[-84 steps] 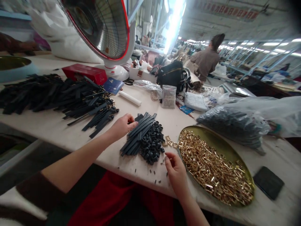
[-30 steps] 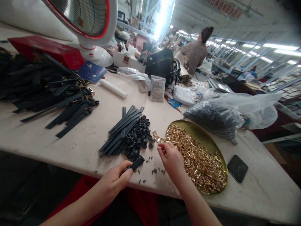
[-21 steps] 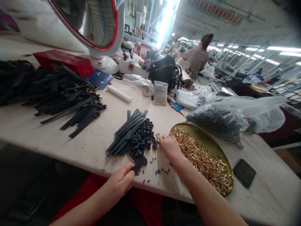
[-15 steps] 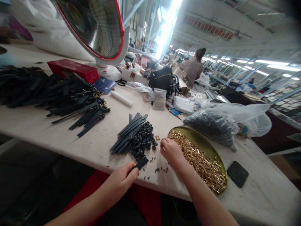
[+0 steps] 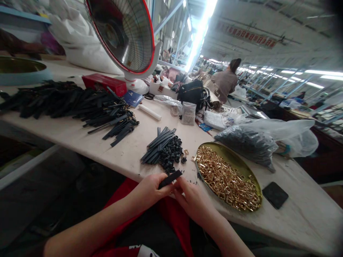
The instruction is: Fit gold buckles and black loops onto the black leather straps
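My left hand (image 5: 154,187) is closed around a short black strap (image 5: 171,178), whose free end points up and to the right. My right hand (image 5: 193,200) has come up against the left one, fingers pinched together just below the strap; whatever lies between these fingertips is too small and hidden to name. Beyond both hands lie a stack of flat black straps (image 5: 158,142) and a heap of small black loops (image 5: 171,153). A couple of gold buckles (image 5: 186,152) rest beside the loops. To the right, a round tray (image 5: 241,162) holds a mass of gold buckles.
Finished-looking black straps with gold hardware (image 5: 80,103) are piled at the left. Behind stand a heater (image 5: 123,35), a red box (image 5: 104,84), a white roll (image 5: 150,112) and a black bag (image 5: 190,92). At right lie a filled plastic bag (image 5: 246,142) and a dark flat pad (image 5: 275,195).
My right hand has moved from beside the loose buckles back to my left hand, and the two now meet at the strap. The view has shifted left.
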`<state>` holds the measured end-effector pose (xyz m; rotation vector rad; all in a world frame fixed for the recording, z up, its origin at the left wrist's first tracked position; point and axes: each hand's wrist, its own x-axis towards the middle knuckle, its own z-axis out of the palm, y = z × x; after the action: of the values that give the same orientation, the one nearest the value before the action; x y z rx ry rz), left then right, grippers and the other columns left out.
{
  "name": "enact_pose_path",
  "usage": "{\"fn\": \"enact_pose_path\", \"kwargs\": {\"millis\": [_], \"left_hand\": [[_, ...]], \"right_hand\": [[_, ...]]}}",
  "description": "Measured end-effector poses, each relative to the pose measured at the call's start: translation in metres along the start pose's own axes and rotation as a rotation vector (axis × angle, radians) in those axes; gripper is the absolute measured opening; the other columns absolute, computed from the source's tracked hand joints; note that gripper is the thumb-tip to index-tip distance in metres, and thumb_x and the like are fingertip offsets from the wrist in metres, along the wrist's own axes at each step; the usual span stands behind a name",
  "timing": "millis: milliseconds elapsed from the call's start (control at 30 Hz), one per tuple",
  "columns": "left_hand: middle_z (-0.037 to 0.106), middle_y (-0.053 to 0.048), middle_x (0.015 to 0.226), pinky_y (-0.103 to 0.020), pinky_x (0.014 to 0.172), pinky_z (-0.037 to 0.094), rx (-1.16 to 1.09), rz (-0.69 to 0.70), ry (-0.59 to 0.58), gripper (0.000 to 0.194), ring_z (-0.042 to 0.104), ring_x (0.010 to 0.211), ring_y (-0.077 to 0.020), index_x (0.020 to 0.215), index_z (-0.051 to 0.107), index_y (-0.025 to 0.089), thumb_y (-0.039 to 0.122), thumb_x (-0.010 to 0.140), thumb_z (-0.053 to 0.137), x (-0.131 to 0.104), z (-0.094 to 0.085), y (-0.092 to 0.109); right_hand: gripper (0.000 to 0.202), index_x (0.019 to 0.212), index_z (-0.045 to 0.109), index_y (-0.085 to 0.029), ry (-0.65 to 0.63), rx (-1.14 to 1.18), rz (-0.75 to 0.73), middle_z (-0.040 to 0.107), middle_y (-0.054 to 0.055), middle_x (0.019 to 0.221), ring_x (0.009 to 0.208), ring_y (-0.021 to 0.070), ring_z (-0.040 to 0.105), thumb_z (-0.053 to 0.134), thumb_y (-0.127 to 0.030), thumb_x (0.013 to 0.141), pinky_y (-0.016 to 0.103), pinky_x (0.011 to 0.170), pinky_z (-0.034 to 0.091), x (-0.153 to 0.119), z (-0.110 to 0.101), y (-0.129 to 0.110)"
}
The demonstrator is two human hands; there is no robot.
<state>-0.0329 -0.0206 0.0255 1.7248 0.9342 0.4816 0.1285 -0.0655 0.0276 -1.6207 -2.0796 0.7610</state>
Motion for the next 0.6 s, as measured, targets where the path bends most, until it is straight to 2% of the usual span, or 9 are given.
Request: {"fn": "enact_pose_path", "kwargs": {"millis": [100,200,267,433,500,600], "left_hand": [[0.053,0.002,0.065,-0.021,0.055,0.035,-0.078,-0.011,-0.012,0.025,0.047,0.061,-0.0119,0.075,0.055,0.014,0.037,0.079,0.047,-0.003,-0.001,-0.002],[0.046,0.005,0.057,-0.020,0.050,0.033,-0.162,-0.050,0.063,0.030,0.041,0.052,-0.0095,0.072,0.048,0.016,0.043,0.082,0.041,-0.007,-0.001,-0.013],[0.039,0.007,0.050,-0.019,0.045,0.029,-0.204,-0.105,0.075,0.034,0.035,0.045,-0.0082,0.068,0.043,0.018,0.048,0.084,0.036,-0.010,0.000,-0.022],[0.038,0.008,0.047,-0.019,0.041,0.022,-0.257,-0.220,-0.170,0.036,0.032,0.043,-0.0078,0.075,0.046,0.017,0.051,0.081,0.036,-0.015,0.003,-0.035],[0.038,0.008,0.048,-0.019,0.042,0.021,-0.264,-0.247,-0.205,0.035,0.031,0.043,-0.0076,0.073,0.046,0.017,0.050,0.081,0.038,-0.014,0.003,-0.033],[0.038,0.007,0.050,-0.020,0.044,0.023,-0.232,-0.267,-0.190,0.035,0.032,0.046,-0.0079,0.068,0.044,0.017,0.049,0.081,0.039,-0.012,0.001,-0.029]], "right_hand": [[0.018,0.099,0.050,-0.021,0.013,0.393,0.063,0.062,0.000,0.070,0.065,0.0163,0.059,0.049,-0.021,0.081,0.026,0.059,0.042,0.000,0.008,0.004],[0.019,0.093,0.050,-0.021,0.106,0.882,0.207,0.057,-0.002,0.070,0.062,0.0126,0.058,0.053,-0.035,0.080,0.026,0.059,0.047,0.000,0.018,0.011],[0.023,0.086,0.051,-0.020,0.178,1.082,0.306,0.055,-0.003,0.071,0.058,0.0101,0.057,0.057,-0.040,0.077,0.023,0.054,0.047,0.001,0.024,0.016],[0.025,0.084,0.055,-0.020,0.231,1.333,0.392,0.054,-0.005,0.062,0.044,0.0039,0.047,0.065,-0.039,0.072,0.013,0.039,0.036,0.004,0.037,0.020],[0.025,0.083,0.057,-0.019,0.206,1.378,0.413,0.053,-0.006,0.055,0.042,0.0038,0.044,0.066,-0.039,0.071,0.013,0.039,0.035,0.005,0.040,0.020],[0.027,0.086,0.060,-0.017,0.190,1.373,0.444,0.054,-0.005,0.053,0.043,0.0046,0.045,0.065,-0.040,0.072,0.015,0.042,0.036,0.004,0.042,0.022]]}}
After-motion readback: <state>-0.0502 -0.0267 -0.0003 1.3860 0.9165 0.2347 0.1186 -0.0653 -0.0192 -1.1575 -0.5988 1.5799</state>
